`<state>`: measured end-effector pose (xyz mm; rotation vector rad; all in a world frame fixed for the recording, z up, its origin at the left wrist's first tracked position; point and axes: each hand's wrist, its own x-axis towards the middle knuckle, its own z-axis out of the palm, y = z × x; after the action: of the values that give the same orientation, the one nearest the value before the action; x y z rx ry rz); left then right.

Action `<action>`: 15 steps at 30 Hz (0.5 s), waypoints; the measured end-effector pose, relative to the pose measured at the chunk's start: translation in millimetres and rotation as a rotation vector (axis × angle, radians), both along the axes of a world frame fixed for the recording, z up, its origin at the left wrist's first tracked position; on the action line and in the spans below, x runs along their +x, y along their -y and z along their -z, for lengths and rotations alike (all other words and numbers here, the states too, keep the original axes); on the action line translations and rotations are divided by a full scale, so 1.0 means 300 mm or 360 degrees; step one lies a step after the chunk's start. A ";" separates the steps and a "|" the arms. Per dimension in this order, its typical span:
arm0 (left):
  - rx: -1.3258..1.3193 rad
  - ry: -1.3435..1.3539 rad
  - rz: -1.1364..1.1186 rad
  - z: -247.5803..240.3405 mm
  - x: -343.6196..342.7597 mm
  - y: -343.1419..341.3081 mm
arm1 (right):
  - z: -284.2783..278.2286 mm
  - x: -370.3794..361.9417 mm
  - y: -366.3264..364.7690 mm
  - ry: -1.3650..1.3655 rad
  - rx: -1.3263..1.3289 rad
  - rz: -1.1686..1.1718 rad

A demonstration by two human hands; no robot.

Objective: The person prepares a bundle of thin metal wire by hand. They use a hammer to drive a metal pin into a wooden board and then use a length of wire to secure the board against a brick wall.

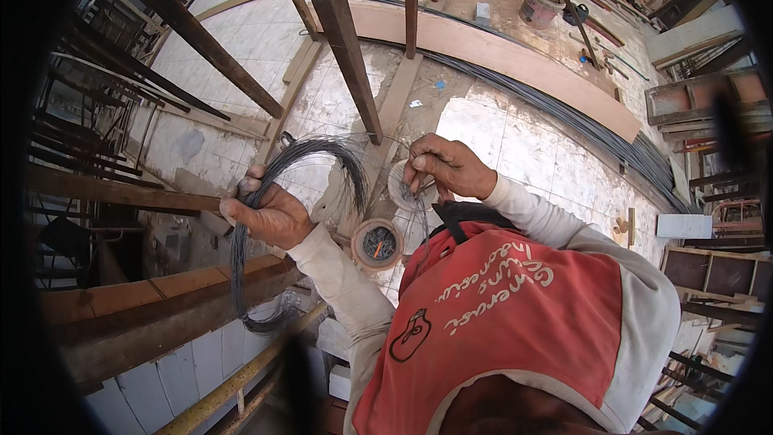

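My left hand (278,216) is closed around a curved bundle of thin dark wire (239,270). One end of the bundle arches over toward the middle, its loose tips fanning out, and the other end hangs below the hand. To the right, my right hand (452,167) pinches a few thin wire strands (422,221) between thumb and fingers, and they dangle down in front of my red shirt. A round bucket (357,253) with dark metal bits and an orange piece inside stands below, between my forearms. Behind the right fingertips is a paler container (395,196), partly hidden.
Upright wooden posts (338,40) rise from floor timbers ahead. Beyond my right hand lie a long plank (515,72) and a bundle of long dark rods (564,117). A dirty bucket (541,6) stands farther back. At left, a thick wooden beam (161,294) runs close by.
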<state>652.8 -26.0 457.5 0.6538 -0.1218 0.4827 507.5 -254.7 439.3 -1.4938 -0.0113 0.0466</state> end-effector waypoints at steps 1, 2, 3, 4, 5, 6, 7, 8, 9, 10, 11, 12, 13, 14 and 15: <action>-0.0003 0.0003 0.0002 0.012 -0.014 0.000 | -0.004 0.005 0.004 0.0028 -0.0060 0.0075; 0.0011 0.0073 0.0065 0.026 -0.026 -0.001 | 0.029 0.017 0.010 0.0167 -0.0102 0.0182; 0.0020 0.0143 0.0125 0.038 -0.028 -0.001 | 0.022 0.027 0.027 0.0170 -0.0110 0.0182; -0.0004 0.0116 0.0014 0.042 -0.017 -0.005 | 0.014 0.038 0.054 0.0212 -0.0203 0.0320; -0.0011 0.0119 0.0014 0.037 -0.006 -0.024 | 0.005 0.046 0.076 0.0254 -0.0295 0.0458; -0.0001 0.0017 -0.0124 0.022 -0.003 -0.049 | -0.036 0.047 0.086 0.0153 -0.0161 0.0435; 0.0013 -0.0085 -0.0265 0.007 0.002 -0.073 | -0.077 0.045 0.076 0.0155 -0.0164 0.0430; 0.0049 -0.0162 -0.0258 -0.004 0.007 -0.086 | -0.115 0.042 0.062 0.0033 -0.0139 0.0267; 0.0047 -0.0161 -0.0256 -0.012 0.005 -0.086 | -0.134 0.038 0.055 -0.0090 -0.0115 0.0112; 0.0102 -0.0153 -0.0234 -0.018 0.001 -0.086 | -0.091 0.047 0.077 0.0017 0.0013 -0.0018; 0.0156 -0.0145 -0.0213 -0.027 -0.001 -0.086 | -0.088 0.039 0.075 0.0019 0.0012 -0.0016; 0.0159 -0.0152 -0.0214 -0.041 -0.001 -0.087 | -0.091 0.026 0.061 -0.0062 0.0268 -0.0030; 0.0213 -0.0171 -0.0297 -0.063 0.003 -0.085 | -0.090 0.017 0.052 -0.0142 0.0524 -0.0043; 0.0268 -0.0189 -0.0379 -0.076 0.003 -0.085 | -0.070 0.005 0.064 -0.0078 0.0551 -0.0137; 0.0266 -0.0195 -0.0377 -0.082 0.002 -0.094 | -0.073 -0.006 0.065 -0.0084 0.0549 -0.0135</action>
<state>653.5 2.2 482.1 0.8652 0.0324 0.6633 505.7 -274.3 461.2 -1.1465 -0.0384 0.1455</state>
